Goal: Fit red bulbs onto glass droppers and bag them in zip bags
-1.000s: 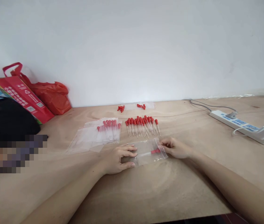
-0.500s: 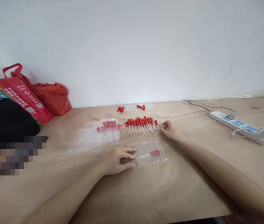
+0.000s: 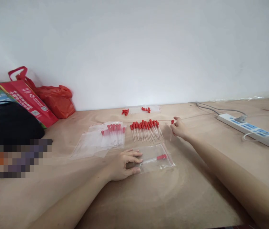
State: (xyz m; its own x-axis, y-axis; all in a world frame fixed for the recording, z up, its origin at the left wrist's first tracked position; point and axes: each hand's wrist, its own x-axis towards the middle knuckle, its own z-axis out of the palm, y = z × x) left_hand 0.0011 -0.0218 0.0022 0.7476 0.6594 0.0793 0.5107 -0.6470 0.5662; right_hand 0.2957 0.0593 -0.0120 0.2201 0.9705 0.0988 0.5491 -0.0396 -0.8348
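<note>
I'm resting the left hand (image 3: 123,163) half open, fingertips on the left end of the clear zip bag (image 3: 154,167), probably to stop it sliding; a red-bulbed dropper (image 3: 161,156) is lying inside. Out right, I'm pinching a second dropper (image 3: 172,122) in the right hand (image 3: 180,128), tip downward, beside the row of droppers (image 3: 146,125) lying bulbs-away on the desk (image 3: 196,203), presumably for easy gripping.

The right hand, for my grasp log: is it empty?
No, the right hand holds a red-topped dropper upright, to the right of the row of similar droppers.
</note>
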